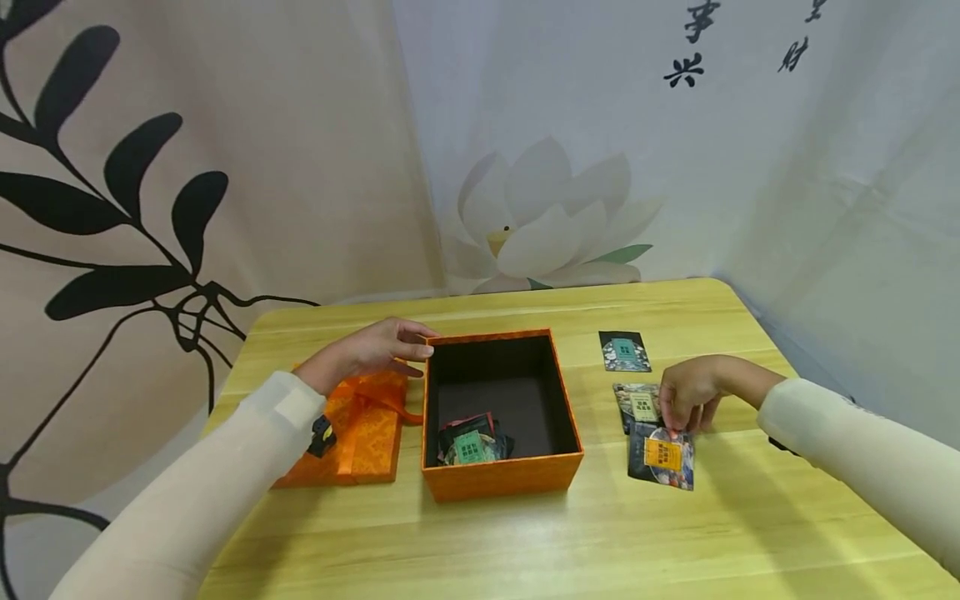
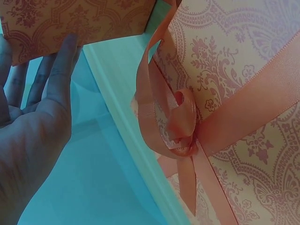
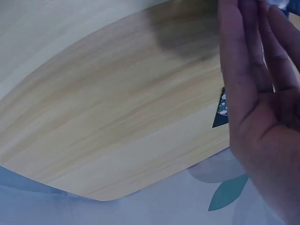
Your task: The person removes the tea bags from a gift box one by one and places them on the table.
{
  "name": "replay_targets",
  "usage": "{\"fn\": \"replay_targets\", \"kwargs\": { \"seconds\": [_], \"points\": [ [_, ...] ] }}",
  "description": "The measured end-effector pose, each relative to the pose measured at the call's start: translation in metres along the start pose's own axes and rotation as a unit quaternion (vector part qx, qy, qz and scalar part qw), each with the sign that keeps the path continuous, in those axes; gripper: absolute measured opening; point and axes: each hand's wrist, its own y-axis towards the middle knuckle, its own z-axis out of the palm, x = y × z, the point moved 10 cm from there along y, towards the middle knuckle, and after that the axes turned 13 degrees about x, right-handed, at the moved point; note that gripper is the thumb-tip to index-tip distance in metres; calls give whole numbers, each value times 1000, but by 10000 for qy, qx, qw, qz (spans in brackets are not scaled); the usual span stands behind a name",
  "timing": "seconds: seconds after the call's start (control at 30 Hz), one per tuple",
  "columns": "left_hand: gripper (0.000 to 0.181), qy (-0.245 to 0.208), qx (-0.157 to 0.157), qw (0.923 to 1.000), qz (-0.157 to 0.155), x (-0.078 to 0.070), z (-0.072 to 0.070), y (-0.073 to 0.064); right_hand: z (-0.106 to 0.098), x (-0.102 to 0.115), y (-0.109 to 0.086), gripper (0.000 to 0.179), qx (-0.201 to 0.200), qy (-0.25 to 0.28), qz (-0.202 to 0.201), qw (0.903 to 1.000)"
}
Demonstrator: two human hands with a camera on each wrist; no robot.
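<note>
My left hand (image 1: 382, 346) touches the far left corner of an open orange box (image 1: 502, 483), its fairly straight fingers (image 2: 58, 70) against the patterned wall. Inside the box, a small pile of packets (image 1: 471, 447) lies at the near left. My right hand (image 1: 693, 392) pinches the top edge of a dark, square packet with an orange label (image 1: 663, 455), between thumb and fingers. Just behind it, partly covered by the hand, is a packet with a pale yellow-green label (image 1: 637, 407). Farther back lies a packet with a teal label (image 1: 625, 351).
Left of the box lies an orange patterned lid (image 1: 375, 450) with a ribbon (image 2: 183, 117) tied in a bow, partly beneath my left forearm. The wooden table (image 1: 480, 550) ends at a printed curtain (image 1: 300, 167) behind it.
</note>
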Motion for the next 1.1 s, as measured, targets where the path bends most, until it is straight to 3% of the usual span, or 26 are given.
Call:
{"fn": "replay_targets", "kwargs": {
  "seconds": [0.33,0.63,0.87,1.1],
  "points": [
    [56,-24,11,10000,9,-3,1,1,-14,15,-11,13,-33,-124,-212,9997],
    [56,11,-6,10000,-92,-1,0,1,-31,40,-17,26,-20,679,-752,9949],
    [55,58,31,10000,-42,-2,0,0,-42,63,-22,44,248,1747,-1295,9757],
    [56,65,36,10000,-8,-3,0,0,-51,88,-26,68,381,2488,-1690,9529]
  ]
}}
